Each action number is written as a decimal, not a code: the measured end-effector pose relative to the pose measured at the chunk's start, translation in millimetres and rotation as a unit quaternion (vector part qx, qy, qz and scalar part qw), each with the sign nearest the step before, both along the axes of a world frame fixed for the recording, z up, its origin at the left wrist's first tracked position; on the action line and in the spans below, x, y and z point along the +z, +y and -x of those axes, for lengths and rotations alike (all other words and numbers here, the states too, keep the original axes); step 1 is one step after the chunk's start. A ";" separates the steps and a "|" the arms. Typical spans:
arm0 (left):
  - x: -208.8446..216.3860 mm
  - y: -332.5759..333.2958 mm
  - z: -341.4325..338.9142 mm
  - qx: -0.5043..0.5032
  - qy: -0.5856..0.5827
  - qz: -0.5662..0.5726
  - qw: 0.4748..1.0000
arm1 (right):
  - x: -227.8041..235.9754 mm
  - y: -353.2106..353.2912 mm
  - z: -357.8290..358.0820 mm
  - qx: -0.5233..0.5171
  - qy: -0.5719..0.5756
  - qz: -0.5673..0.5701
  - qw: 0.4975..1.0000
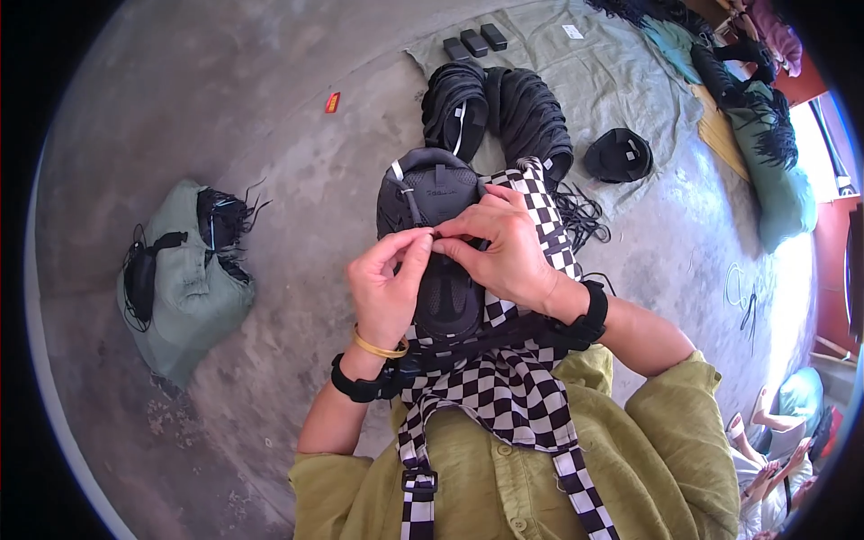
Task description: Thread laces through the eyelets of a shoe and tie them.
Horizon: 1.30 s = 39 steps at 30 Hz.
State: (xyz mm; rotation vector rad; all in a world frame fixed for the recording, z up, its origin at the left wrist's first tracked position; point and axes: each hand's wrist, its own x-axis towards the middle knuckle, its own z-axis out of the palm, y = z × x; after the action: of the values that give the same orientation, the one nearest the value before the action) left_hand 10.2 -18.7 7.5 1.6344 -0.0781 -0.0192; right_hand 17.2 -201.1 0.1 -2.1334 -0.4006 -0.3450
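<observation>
A black shoe upper (450, 301) with mesh panels lies on my lap, its rounded toe toward me and its padded collar away from me. Over its middle, my left hand (389, 270) and my right hand (499, 247) meet, thumb and forefinger of each pinched together. A dark bit of shoelace seems to be between the fingertips, mostly hidden by them. One dark lace end (414, 205) hangs loose on the upper's left side, near my left fingers. Beneath the upper spreads my black-and-white checkered apron (504, 405).
Two nested stacks of black uppers (531, 112) lie just beyond my lap. Black laces (585, 216) and a single black upper (618, 155) are right of them. Several dark blocks (474, 42) rest on a grey cloth. A green sack (193, 288) sits left; another person's hands (774, 472) show lower right.
</observation>
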 end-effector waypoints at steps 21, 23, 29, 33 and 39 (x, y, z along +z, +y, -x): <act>-31.5 15.5 2.8 -0.084 -0.093 -0.282 0.951 | 114.0 -44.1 -116.0 -0.018 0.122 -0.109 0.986; -37.0 14.9 -0.2 -0.087 -0.091 -0.275 0.953 | 126.3 -49.5 -117.2 -0.028 0.120 -0.103 0.987; -42.8 20.7 10.7 -0.065 -0.108 -0.266 0.956 | 174.9 -38.6 -108.3 -0.028 0.100 -0.086 0.991; -39.9 15.7 10.0 -0.074 -0.130 -0.238 0.960 | 214.3 -48.5 -102.5 -0.048 0.085 -0.078 0.992; -41.5 17.1 17.1 -0.030 -0.259 -0.249 0.933 | 251.6 -55.2 -89.7 -0.060 0.072 -0.072 0.993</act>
State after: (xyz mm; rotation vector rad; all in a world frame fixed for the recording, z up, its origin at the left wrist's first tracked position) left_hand -6.9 -1.6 -33.9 2.1082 -0.5689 0.3760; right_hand 106.9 -256.3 251.7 -2.0296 -0.1588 -0.2766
